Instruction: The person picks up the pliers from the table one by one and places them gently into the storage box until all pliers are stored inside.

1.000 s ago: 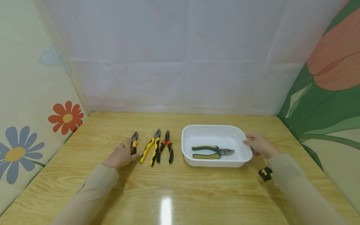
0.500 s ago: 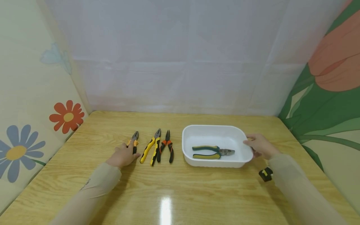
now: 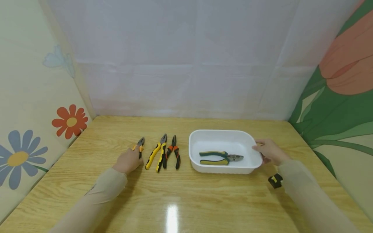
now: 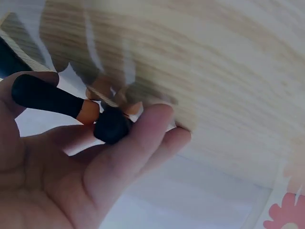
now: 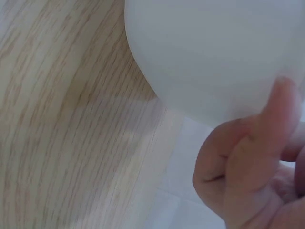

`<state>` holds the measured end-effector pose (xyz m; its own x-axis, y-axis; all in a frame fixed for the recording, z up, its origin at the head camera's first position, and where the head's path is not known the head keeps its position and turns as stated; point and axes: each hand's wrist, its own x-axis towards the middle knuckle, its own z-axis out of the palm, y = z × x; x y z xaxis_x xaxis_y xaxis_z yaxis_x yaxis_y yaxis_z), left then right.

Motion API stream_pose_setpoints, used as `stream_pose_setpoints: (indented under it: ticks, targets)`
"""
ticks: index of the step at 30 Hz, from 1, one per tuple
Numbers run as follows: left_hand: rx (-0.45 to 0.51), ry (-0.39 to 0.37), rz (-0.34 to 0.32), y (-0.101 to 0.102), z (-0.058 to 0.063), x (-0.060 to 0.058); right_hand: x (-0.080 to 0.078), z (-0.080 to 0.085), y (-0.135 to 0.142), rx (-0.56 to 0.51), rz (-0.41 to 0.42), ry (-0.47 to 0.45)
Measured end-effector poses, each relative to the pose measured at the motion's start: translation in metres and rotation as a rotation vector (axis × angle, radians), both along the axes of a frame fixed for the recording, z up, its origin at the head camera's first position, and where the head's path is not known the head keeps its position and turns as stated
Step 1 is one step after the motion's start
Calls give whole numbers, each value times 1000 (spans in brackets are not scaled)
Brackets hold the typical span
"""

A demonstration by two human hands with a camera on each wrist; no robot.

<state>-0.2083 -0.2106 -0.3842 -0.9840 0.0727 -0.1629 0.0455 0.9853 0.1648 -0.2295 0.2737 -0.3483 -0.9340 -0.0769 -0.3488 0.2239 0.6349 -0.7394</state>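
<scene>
At the left of the head view, my left hand [image 3: 128, 160] grips small pliers [image 3: 141, 142] with black and orange handles, their metal jaws pointing away from me. In the left wrist view, the fingers and thumb curl around the pliers' handles [image 4: 50, 98]. My right hand [image 3: 271, 150] pinches the right end of a white plastic basin [image 3: 201, 167], its thumb over the rim. Inside the basin lie combination pliers [image 3: 214, 161] with green and yellow handles. To the right of my left hand lie yellow-and-black pliers [image 3: 154, 155] and needle-nose pliers [image 3: 174, 149] with black and orange handles.
A wooden table [image 3: 204, 200] carries everything, with a white sheet [image 3: 180, 64] hanging behind it. Flower-patterned panels stand at both sides. A small black and yellow object [image 3: 275, 180] shows beside my right wrist.
My left hand has shifted slightly right and closed its fingers around the small pliers' handles. The right hand still holds the basin's end, and the other pliers lie as before.
</scene>
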Motion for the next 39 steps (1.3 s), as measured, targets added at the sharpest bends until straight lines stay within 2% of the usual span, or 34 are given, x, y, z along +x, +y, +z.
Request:
stream_pose_setpoints:
  ticks: [9, 12, 14, 17, 21, 29, 35, 39]
  targets:
    - [-116, 118, -13, 4, -7, 0, 0, -1, 0, -9, 15, 16]
    - [-125, 150, -26, 5, -9, 1, 0, -1, 0, -5, 22, 20]
    - [-116, 164, -28, 4, -10, 1, 0, -2, 0, -6, 22, 20]
    - [-54, 154, 1, 3, -11, 0, -1, -3, 1, -10, 20, 20]
    - [7, 155, 27, 2, -7, 1, -1, -4, 2, -20, 22, 21]
    - [78, 295, -38, 0, 3, 9, 0, -5, 3, -25, 30, 29]
    - [61, 403, -80, 4, 7, 14, -1, -5, 3, -18, 31, 35]
    - [43, 433, -87, 6, 8, 16, -1, -5, 3, -16, 32, 34]
